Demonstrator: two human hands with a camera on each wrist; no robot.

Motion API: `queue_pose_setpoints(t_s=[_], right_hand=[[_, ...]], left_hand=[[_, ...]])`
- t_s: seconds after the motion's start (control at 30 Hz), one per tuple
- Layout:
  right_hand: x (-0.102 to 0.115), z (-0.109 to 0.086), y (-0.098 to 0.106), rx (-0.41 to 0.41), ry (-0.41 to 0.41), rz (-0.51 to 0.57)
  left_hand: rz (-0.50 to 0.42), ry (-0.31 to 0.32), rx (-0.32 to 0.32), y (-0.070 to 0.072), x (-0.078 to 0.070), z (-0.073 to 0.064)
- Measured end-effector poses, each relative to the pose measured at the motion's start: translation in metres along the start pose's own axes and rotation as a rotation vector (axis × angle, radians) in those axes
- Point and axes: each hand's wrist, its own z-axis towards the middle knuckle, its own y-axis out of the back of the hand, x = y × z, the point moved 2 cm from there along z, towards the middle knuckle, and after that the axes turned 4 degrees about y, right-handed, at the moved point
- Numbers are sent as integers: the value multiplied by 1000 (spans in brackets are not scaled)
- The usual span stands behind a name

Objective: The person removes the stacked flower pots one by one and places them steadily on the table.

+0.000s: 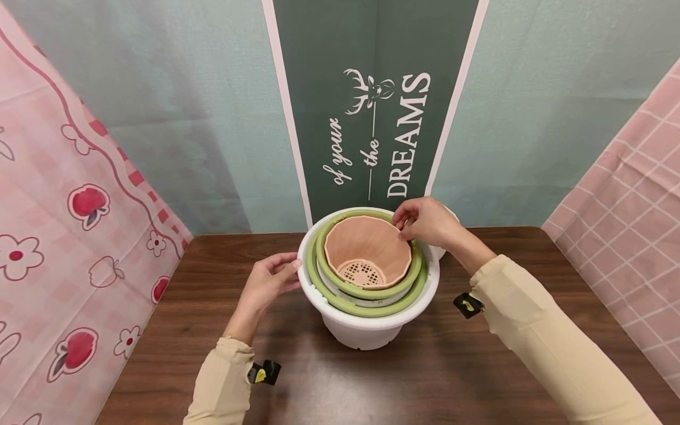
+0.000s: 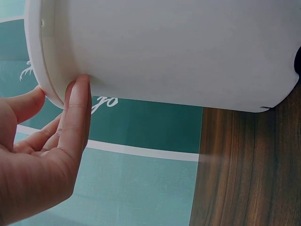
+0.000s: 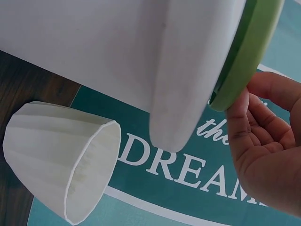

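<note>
A nested stack of plastic flower pots stands on the table in front of me. The outermost is a large white pot point(image 1: 366, 330); inside it sit pots with green rims point(image 1: 347, 305), and innermost is a peach pot point(image 1: 350, 239) with a grid of drainage holes in its base. My left hand point(image 1: 270, 280) grips the white pot's rim at the left, thumb on the lip and fingers against the wall beneath, as the left wrist view shows. My right hand point(image 1: 427, 221) pinches the upper green rim point(image 3: 242, 70) at the back right, close beside the peach pot's edge.
Behind the stack, a ribbed white pot point(image 3: 51, 146) stands on the brown wooden table point(image 1: 239, 354), mostly hidden in the head view. A green printed cloth point(image 1: 382, 35) hangs at the back, with pink cloths point(image 1: 32, 206) on both sides.
</note>
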Motion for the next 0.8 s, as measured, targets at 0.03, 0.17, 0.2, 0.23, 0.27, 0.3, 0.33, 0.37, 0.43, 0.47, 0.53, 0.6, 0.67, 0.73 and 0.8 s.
queue_pose_setpoints(t_s=[0.03, 0.17, 0.2, 0.23, 0.27, 0.3, 0.33, 0.37, 0.43, 0.47, 0.53, 0.6, 0.67, 0.73, 0.8], right_hand=[[0, 0, 0, 2, 1, 3], [0, 1, 0, 2, 3, 13], [0, 1, 0, 2, 3, 16], [-1, 1, 0, 0, 0, 21], [-1, 2, 0, -1, -3, 28], [-1, 2, 0, -1, -9, 36], [-1, 2, 1, -1, -15, 43], [-1, 2, 1, -2, -19, 49], [-1, 2, 1, 1, -29, 64], [-1, 2, 1, 2, -31, 68], [-1, 2, 1, 2, -36, 77], [-1, 2, 1, 4, -40, 88], [-1, 2, 1, 4, -40, 98], [-1, 2, 2, 4, -38, 106], [-2, 2, 2, 1, -35, 112]], left_hand=[[-1, -1, 0, 0, 0, 0], [5, -4, -1, 0, 0, 0], [8, -3, -1, 0, 0, 0], [10, -4, -1, 0, 0, 0], [10, -4, -1, 0, 0, 0], [10, -4, 0, 0, 0, 0], [9, -5, 1, 0, 0, 0], [9, -6, 1, 0, 0, 0], [8, -6, 1, 0, -1, 1], [7, -6, 1, 0, -1, 1], [8, -5, 0, 0, -1, 0], [12, -3, 0, 0, -1, 0], [17, -1, -3, 0, -1, 0], [21, 1, -5, 0, -1, 0], [24, 3, -5, 0, -1, 0]])
